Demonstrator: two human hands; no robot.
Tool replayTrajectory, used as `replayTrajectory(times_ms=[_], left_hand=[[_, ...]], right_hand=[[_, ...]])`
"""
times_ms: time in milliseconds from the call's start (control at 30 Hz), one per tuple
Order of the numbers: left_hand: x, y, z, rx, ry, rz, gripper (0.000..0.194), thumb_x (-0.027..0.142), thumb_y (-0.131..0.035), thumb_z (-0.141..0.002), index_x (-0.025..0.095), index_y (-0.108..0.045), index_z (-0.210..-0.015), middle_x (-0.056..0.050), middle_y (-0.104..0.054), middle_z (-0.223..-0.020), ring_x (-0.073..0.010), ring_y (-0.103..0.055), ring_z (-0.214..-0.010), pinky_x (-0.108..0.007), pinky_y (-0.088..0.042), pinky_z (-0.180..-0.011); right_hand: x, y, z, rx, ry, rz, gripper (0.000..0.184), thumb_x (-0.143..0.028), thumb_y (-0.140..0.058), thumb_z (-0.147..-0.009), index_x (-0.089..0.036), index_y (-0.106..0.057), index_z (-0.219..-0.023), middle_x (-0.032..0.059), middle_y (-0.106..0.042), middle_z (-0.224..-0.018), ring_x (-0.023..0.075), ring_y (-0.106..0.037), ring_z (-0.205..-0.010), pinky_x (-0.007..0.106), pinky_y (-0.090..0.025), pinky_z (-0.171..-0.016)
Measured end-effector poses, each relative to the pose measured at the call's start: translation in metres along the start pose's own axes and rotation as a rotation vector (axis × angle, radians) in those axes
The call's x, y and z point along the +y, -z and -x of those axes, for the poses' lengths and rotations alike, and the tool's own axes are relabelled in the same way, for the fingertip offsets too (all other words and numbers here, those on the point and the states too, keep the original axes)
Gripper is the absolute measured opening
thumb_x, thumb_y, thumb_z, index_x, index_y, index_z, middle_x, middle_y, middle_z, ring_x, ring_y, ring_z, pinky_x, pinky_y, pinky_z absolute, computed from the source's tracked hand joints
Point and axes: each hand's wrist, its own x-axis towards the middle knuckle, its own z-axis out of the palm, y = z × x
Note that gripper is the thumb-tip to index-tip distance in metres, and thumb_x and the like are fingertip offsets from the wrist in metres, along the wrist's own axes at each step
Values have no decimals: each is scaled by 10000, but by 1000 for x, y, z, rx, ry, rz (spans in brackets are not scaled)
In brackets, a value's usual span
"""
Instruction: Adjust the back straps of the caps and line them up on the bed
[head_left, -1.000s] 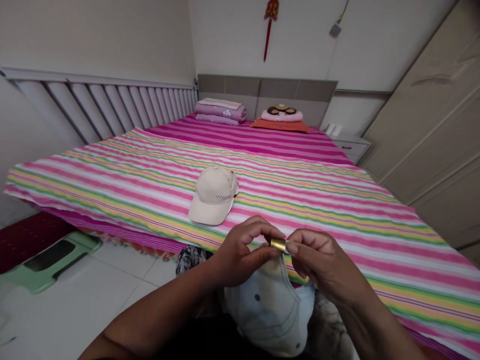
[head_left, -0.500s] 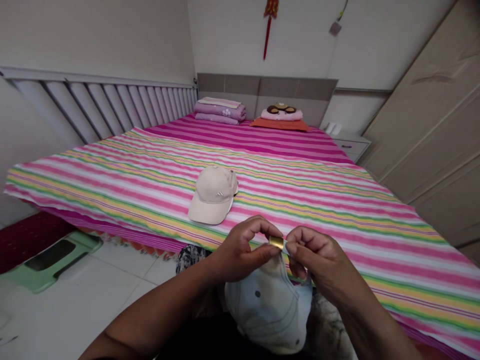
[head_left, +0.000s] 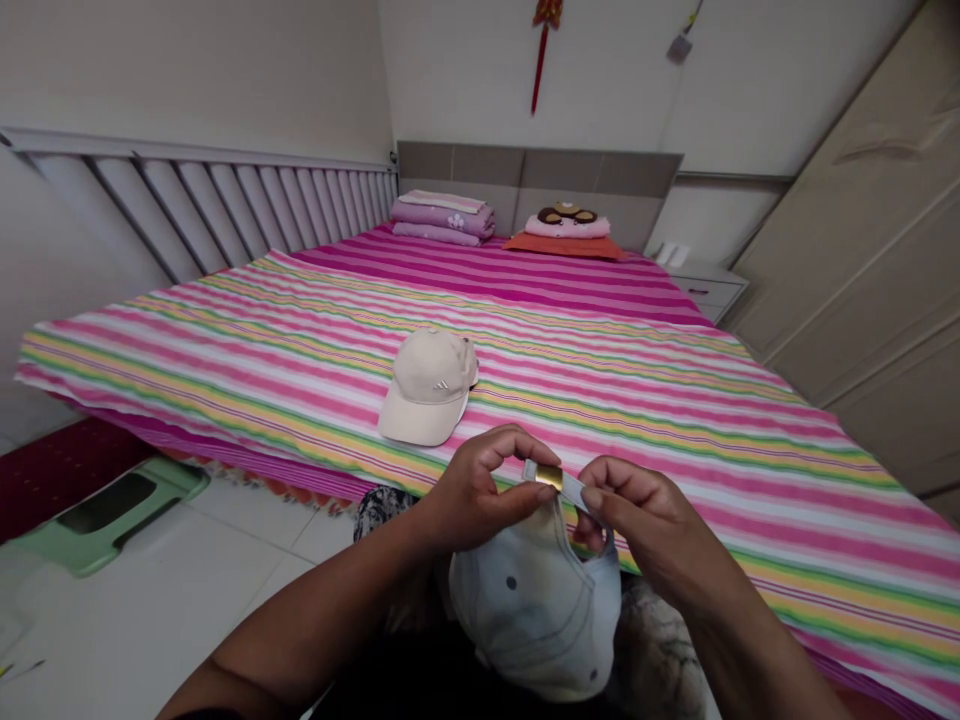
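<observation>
Markings: the beige cap (head_left: pixel 420 390), resting upright on the striped sheet (head_left: pixel 675 410) of the bed, bears a small emblem (head_left: pixel 442 386) of slanted bars on its front; no wording can be made out at this size. The red hanging ornament (head_left: pixel 540 60) on the wall carries gold-toned detail, too small to read.

Fingers: on the left hand (head_left: pixel 474 500), thumb and forefinger are closed on the gold-coloured buckle (head_left: pixel 549 478), one on each edge. On the right hand (head_left: pixel 643 512), thumb and forefinger pinch the pale strap (head_left: pixel 575 490), just beside the buckle. A short strap end shows past the buckle's far side.

Item location: the pale cap (head_left: pixel 529 610) sits over the person's lap, below both hands, its back opening uppermost.
</observation>
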Motion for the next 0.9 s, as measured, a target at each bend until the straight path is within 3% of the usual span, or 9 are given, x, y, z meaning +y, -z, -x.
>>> replayTrajectory(times_ms=[200,300,367,467,667,800,900], left_hand=[[2,2,-3,-92,94,63,224,270,-638,-698,140,-594,-876,-35,-577,-814,-126,-529,-745,-253,-411,-698],[0,4,-6,-157,206,206,299,294,-649,-690,144,-591,-942,-40,-588,-842,-125,-534,-765,-251,-404,-704],[-4,5,-10,-144,309,350,336,341,-636,-696,137,-577,-957,-44,-586,-839,-119,-531,-734,-249,-403,-678],[-11,7,-18,-106,397,471,295,378,-639,-679,118,-568,-799,-43,-578,-812,-110,-515,-710,-243,-385,-661],[-21,5,-31,-332,551,578,304,392,-662,-638,110,-552,-667,11,-521,-610,-71,-443,-564,-215,-327,-563],[-22,1,-30,-356,613,682,307,371,-687,-618,120,-514,-643,38,-485,-559,-43,-402,-480,-195,-300,-497],[-22,1,-29,-386,630,672,337,404,-670,-637,127,-478,-628,57,-433,-525,-27,-348,-428,-186,-255,-447]], right_hand=[[2,-1,0,45,-1,28,238,-362,-635,-703,-154,-527,-658,-31,-525,-515,65,-435,-406,198,-341,-418],[1,0,-1,72,11,79,246,-369,-630,-704,-148,-532,-659,-28,-528,-505,60,-435,-401,187,-312,-412],[1,1,-2,90,13,93,261,-381,-630,-700,-147,-524,-652,-27,-522,-496,60,-433,-399,187,-302,-410],[3,3,-5,96,12,96,270,-388,-628,-698,-150,-510,-651,-29,-517,-497,60,-428,-403,193,-311,-419],[2,3,-9,96,38,152,269,-407,-595,-708,-164,-487,-666,-41,-475,-512,63,-404,-402,204,-322,-411],[-1,-2,-9,143,189,444,280,-360,-634,-680,-194,-503,-863,-48,-473,-588,87,-421,-462,213,-338,-432],[-3,-5,-6,206,304,778,176,-312,-624,-704,-205,-538,-814,-31,-516,-592,113,-458,-516,226,-352,-480]])
